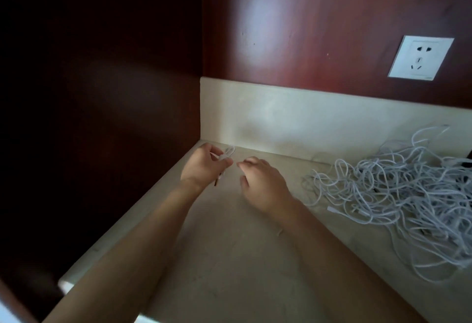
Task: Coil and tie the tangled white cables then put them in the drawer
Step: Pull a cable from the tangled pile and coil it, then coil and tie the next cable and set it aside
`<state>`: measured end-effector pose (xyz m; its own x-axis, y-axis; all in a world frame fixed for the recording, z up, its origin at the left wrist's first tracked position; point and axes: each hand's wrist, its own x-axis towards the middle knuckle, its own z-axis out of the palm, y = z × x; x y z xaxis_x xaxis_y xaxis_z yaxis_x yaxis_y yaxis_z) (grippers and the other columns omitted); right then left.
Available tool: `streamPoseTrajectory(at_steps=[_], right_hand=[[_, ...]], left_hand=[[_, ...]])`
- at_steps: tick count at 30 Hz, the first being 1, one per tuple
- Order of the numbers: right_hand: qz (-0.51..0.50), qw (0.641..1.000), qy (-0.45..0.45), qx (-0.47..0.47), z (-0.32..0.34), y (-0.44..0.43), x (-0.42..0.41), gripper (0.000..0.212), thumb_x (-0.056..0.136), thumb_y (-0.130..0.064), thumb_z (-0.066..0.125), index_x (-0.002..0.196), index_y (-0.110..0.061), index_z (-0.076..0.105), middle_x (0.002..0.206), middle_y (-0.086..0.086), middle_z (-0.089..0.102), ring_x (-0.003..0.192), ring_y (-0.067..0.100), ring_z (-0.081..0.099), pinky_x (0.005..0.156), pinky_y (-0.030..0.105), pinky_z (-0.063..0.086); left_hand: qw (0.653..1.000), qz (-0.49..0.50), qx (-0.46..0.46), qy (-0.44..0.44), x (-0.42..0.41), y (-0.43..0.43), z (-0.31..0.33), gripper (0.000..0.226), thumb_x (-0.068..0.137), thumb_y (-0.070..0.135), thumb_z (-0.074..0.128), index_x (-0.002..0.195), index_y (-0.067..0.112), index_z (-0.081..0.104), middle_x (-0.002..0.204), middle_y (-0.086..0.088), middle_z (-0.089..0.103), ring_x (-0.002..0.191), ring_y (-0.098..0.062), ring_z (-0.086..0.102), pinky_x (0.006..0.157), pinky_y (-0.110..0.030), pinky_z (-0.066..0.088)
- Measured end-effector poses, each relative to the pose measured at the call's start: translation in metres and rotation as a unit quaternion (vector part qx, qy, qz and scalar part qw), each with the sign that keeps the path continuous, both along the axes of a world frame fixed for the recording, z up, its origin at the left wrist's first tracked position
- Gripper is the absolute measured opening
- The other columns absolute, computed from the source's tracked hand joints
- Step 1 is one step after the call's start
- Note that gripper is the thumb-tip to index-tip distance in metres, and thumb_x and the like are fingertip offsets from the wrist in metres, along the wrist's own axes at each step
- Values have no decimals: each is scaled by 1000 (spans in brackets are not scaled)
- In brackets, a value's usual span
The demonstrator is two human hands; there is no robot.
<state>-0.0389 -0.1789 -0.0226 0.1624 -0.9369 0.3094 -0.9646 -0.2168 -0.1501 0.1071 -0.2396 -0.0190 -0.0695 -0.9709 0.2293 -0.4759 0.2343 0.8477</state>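
I note left hand (204,167) at frame centre, fingers curled round small coil (228,152). Right hand (260,182) beside it, fingers loosely bent, empty. Tangle (398,195) at right of frame, on counter (229,259).

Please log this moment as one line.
left hand: grips small white cable | right hand: empty | cable tangle: on counter, right side

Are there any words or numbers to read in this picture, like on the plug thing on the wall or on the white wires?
No words or numbers can be read here.
Wall socket: a tiny mark near its lower right corner, too small and blurred to read.
Tangled white cables: no print shows.
Small cable bundle held in the left hand: no print shows.
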Motion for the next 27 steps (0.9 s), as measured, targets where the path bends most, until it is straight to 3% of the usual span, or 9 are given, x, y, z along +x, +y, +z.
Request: streamPoseTrajectory(at_steps=[3, 6, 8, 12, 17, 20, 23, 27], right_hand=[[-8, 998, 20, 51, -4, -20, 0, 39, 97, -23, 44, 134, -13, 51, 138, 8, 47, 128, 29, 43, 98, 39, 42], [-13, 996, 20, 82, -13, -35, -2, 37, 97, -27, 44, 131, -15, 52, 136, 8, 48, 126, 29, 44, 97, 38, 43], [-14, 996, 15, 84, -17, -42, -3, 37, 97, -28, 43, 130, -16, 53, 135, 7, 49, 124, 29, 45, 96, 38, 43], [-11, 997, 23, 69, -23, -57, -3, 37, 97, -29, 41, 128, -16, 56, 133, 6, 52, 121, 28, 44, 94, 36, 41], [-8, 997, 32, 65, -26, -63, -4, 39, 97, -31, 40, 130, -17, 56, 135, 3, 50, 123, 25, 42, 97, 35, 38], [19, 997, -4, 78, -23, -54, -13, 40, 98, -28, 40, 135, -17, 53, 140, 3, 49, 127, 24, 41, 100, 36, 38], [18, 998, -25, 61, -15, -36, -30, 38, 100, -28, 40, 135, -19, 54, 138, 2, 53, 128, 23, 43, 99, 37, 41], [-16, 1000, -18, 9, -3, -3, -63, 36, 98, -24, 42, 128, -22, 62, 128, -1, 61, 122, 20, 48, 96, 37, 43]], left_hand=[[996, 36, 0, -78, 6, -15, -4, 27, 84, 37, 72, 94, 16, 58, 72, 6, 64, 46, -6, 57, 44, -18, 40], [988, 68, 3, -137, 5, -27, -14, 33, 83, 54, 65, 90, 23, 58, 76, 7, 65, 53, -8, 60, 55, -23, 42], [984, 90, 0, -153, 4, -32, -18, 31, 85, 55, 63, 90, 24, 58, 73, 8, 64, 58, -6, 59, 57, -23, 40], [971, 123, -11, -205, 9, -47, -23, 24, 84, 45, 67, 96, 24, 63, 98, 4, 68, 90, -19, 65, 69, -27, 45], [963, 109, 14, -246, 4, -54, -18, 32, 89, 47, 60, 105, 20, 66, 113, -2, 67, 107, -22, 62, 84, -30, 48], [956, 118, 1, -268, -6, -48, -17, 41, 86, 46, 60, 121, 24, 61, 130, -1, 55, 122, -24, 49, 99, -35, 37], [970, 86, -102, -203, -26, -32, -16, 34, 86, 37, 61, 119, 30, 62, 130, 4, 55, 125, -18, 46, 105, -35, 29], [988, -15, -132, -75, -58, -7, -9, 16, 89, 28, 62, 105, 32, 66, 111, 12, 64, 108, -8, 57, 94, -30, 45]])
